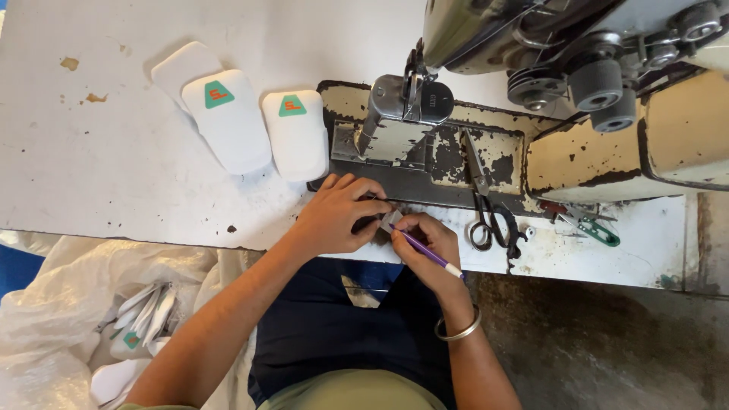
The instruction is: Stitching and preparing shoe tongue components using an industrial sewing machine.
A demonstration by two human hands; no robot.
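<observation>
The pen (427, 253) is purple with a white end, and it sits in the right hand (430, 247) at the near edge of the table (114, 167), just in front of the sewing machine (471, 91). Its long axis runs on a slant: the tip points up and to the left, toward a small pale piece (390, 220), and the white end points down and to the right, past the wrist with the bangle (458, 331). The right fingers are curled tight round the pen in a writing grip.

The left hand (338, 215) lies beside it, fingers bent and drawn together, pinching the small piece at its tips. The two hands touch or nearly touch at that piece. How much of the piece is hidden under the fingers I cannot tell.

Behind the hands, black scissors (486, 209) lie on the machine bed, points away from the person. Green snips (596, 228) lie further right. To the left, well apart from the hands, white insoles (228, 121) with green and orange labels rest side by side on the table. More of them sit in a white bag (53, 304) down at the left.
</observation>
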